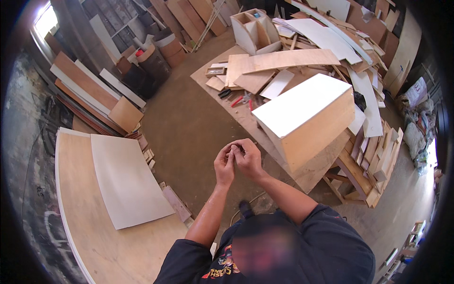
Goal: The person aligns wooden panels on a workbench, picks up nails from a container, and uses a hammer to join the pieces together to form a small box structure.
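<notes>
My left hand [224,163] and my right hand [247,158] meet in front of my body, fingertips together and closed around something small and dark that I cannot make out. Just beyond them, on the worktable's plywood top [307,175], sits a box [307,142] with a white upper face and light wood sides. Behind the box's left end lie red-handled pliers [235,101] and a black-handled tool [224,93].
Loose boards [283,61] and a partitioned wooden box [255,33] crowd the table's back. Large panels [75,189] lean at my left; more boards [85,94] line the left wall. A cable [257,197] runs on the floor [184,123] by my foot. Sacks [414,130] stand at right.
</notes>
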`<state>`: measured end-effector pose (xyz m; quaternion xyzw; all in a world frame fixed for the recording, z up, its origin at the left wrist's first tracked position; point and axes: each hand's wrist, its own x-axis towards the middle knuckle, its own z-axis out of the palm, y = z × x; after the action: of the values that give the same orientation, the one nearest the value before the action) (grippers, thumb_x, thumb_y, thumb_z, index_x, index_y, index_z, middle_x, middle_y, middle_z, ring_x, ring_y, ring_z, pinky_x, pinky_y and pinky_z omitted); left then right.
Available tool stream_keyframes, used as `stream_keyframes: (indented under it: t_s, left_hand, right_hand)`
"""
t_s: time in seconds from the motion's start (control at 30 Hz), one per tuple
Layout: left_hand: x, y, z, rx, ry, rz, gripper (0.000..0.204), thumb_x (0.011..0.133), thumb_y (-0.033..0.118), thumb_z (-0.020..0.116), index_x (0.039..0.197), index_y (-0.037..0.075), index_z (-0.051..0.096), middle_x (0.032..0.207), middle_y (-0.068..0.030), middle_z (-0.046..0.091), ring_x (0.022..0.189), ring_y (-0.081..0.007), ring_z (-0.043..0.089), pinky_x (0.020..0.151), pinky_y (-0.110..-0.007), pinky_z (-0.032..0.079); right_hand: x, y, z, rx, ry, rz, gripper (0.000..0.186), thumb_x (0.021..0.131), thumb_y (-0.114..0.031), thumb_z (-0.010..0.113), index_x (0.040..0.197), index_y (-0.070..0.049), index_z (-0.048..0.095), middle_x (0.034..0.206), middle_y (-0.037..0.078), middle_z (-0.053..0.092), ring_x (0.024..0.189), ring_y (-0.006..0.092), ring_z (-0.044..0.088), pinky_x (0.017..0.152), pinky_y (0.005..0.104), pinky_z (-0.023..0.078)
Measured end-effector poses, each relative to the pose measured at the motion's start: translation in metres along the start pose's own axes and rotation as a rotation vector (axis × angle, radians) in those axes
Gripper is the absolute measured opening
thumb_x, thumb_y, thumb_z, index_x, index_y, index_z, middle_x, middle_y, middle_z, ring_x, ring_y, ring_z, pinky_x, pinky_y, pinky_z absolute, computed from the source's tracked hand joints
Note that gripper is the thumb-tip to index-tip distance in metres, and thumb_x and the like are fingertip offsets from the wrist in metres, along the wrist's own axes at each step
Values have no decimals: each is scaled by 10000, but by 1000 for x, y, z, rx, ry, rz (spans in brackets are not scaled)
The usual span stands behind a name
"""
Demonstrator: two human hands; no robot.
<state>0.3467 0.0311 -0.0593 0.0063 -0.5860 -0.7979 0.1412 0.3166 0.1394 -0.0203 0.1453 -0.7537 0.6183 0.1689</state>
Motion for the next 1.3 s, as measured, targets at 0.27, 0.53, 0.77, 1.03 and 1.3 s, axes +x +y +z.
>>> stream_keyframes:
  t_s: [0.27, 0.53, 0.77, 1.03, 1.3]
  left_hand:
    - [62, 43, -88, 201, 109, -1, 283, 1029, 7, 554, 1299, -34, 630, 1152, -69, 691, 1017, -127, 644, 881, -268, 524]
    - [186, 18, -139, 309, 88, -50, 278, 1024, 16, 575, 1290, -29, 641, 1114, -89, 707, 999, -140, 664, 866, -282, 549]
    - [316, -48, -194, 427, 70, -122, 292, 1002, 25, 604, 1288, 2, 658, 1060, -90, 722, 952, -138, 673, 850, -294, 554]
    - [451, -76, -200, 669, -62, -293, 347, 985, 128, 669, 1310, 11, 650, 1082, -106, 738, 963, -138, 678, 799, -301, 564]
    - [589, -155, -204, 1066, -328, -81, 344, 897, 237, 727, 1195, 65, 731, 1170, -164, 716, 1036, -374, 639, 941, -453, 515]
  right_hand:
    - [45, -11, 105, 53, -175, 98, 130, 947, -139, 636, 994, -36, 700, 950, 145, 695, 855, 333, 688, 751, 419, 541]
    - [137, 53, 188, 23, -168, 118, 137, 934, -141, 644, 990, -27, 698, 948, 164, 695, 869, 348, 685, 763, 425, 537]
    - [234, 143, 261, -62, -154, 189, 161, 937, -170, 645, 983, -30, 709, 960, 167, 702, 898, 359, 685, 779, 434, 537]
    - [335, 239, 278, -275, -108, 230, 210, 911, -191, 686, 1013, -11, 723, 974, 176, 716, 873, 331, 702, 784, 410, 547]
    - [420, 321, 277, -531, -25, 386, 169, 926, -169, 673, 1000, -27, 728, 1005, 172, 703, 915, 346, 678, 818, 432, 533]
